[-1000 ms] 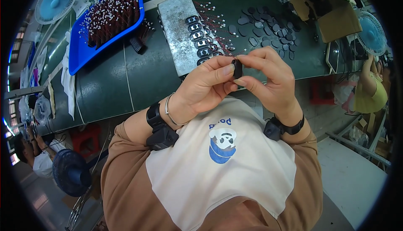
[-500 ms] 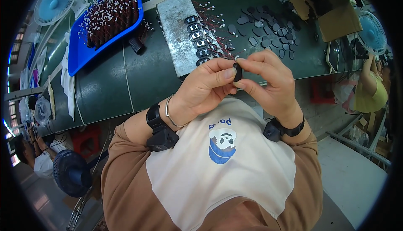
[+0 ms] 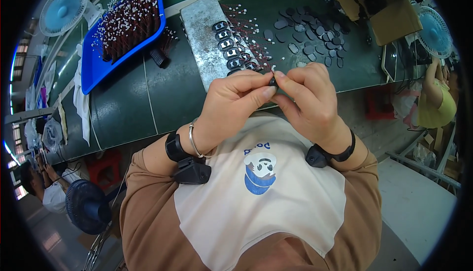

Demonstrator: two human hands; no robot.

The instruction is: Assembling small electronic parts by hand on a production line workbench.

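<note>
In front of my chest, my left hand (image 3: 235,96) pinches a small black oval part (image 3: 274,82) between thumb and fingers. My right hand (image 3: 311,96) closes on the same part from the other side, its thumb and index fingertips meeting the left ones. Fingers cover most of the part. A white connector (image 3: 273,68) shows just beyond the fingertips. Farther off, a grey metal block (image 3: 199,32) carries a column of black oval parts with silvery centres (image 3: 225,44). Red wires with white plugs (image 3: 246,29) spread from its right side.
Many flat black oval pieces (image 3: 310,35) lie scattered on the green table (image 3: 120,106). A blue tray (image 3: 90,76) full of wired parts stands at left, a black bundle (image 3: 158,57) beside it. A cardboard box (image 3: 396,24) and fans (image 3: 63,10) flank the table; other people sit on both sides.
Both hands have turned slightly and drawn closer together around the black part, which is now more covered. The surroundings have shifted a little in the picture.
</note>
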